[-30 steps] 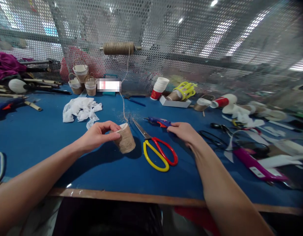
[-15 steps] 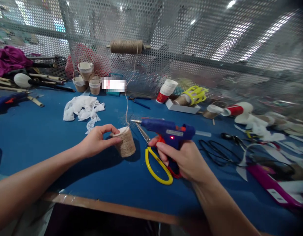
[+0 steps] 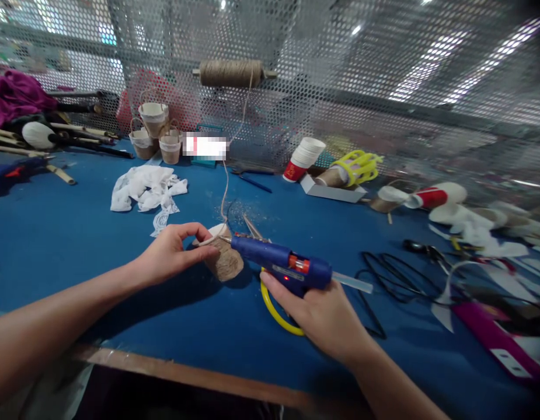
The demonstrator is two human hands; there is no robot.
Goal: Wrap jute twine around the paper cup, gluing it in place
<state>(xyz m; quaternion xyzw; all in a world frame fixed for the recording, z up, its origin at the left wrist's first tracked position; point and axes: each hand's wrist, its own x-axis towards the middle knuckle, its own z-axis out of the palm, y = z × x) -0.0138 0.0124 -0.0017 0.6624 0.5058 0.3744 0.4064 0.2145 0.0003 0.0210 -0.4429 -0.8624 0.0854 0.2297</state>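
A paper cup wrapped in brown twine (image 3: pixel 227 262) is pinched at its rim by my left hand (image 3: pixel 177 252). My right hand (image 3: pixel 326 312) is wrapped round a blue glue gun (image 3: pixel 263 252) with a lit red light; its nozzle meets the cup's rim. A strand of twine (image 3: pixel 226 186) runs down to that rim from a spool (image 3: pixel 230 74) mounted on the mesh. Scissors with yellow and red handles (image 3: pixel 276 315) lie partly hidden beneath the gun and my right hand.
White lace (image 3: pixel 142 188) lies at the left, with small twine baskets (image 3: pixel 153 119) behind it. Stacked paper cups (image 3: pixel 309 153) and a white box (image 3: pixel 333 191) stand by the mesh. Black cable (image 3: pixel 396 280) and a purple power strip (image 3: pixel 497 341) lie at the right.
The glue gun has moved left and down, bringing its nozzle from beside the twine to the cup's rim. More of the scissors is now covered. My left hand still pinches the cup.
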